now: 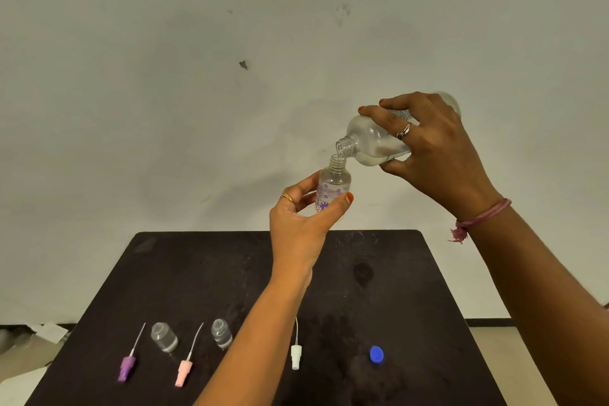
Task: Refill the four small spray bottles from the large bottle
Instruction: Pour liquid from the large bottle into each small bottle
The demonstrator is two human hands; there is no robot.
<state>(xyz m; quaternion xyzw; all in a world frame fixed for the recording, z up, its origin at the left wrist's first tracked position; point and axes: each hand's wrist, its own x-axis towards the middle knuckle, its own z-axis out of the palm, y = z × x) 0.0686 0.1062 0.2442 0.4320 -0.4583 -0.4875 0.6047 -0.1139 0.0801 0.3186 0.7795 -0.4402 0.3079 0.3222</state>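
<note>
two hands [298, 224] [431, 148] raised, fingers [372, 114] gripping large bottle [369, 142], mouth over small bottle [333, 183]

both arms raised, forearms reaching up and forward. left hand [301, 224] lower, fingers and thumb curled round a small bottle [333, 184], held upright. right hand [428, 145] higher, knuckles up, gripping a large bottle [369, 138] tipped neck-down. thread band on right wrist.

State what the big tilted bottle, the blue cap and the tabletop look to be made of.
Large bottle: clear plastic, likely; see-through wall, moulded neck thread.
Blue cap: opaque plastic, smooth with a slight sheen.
Table: dark matt board, maybe laminate or painted wood; scuffed and smeared.
</note>
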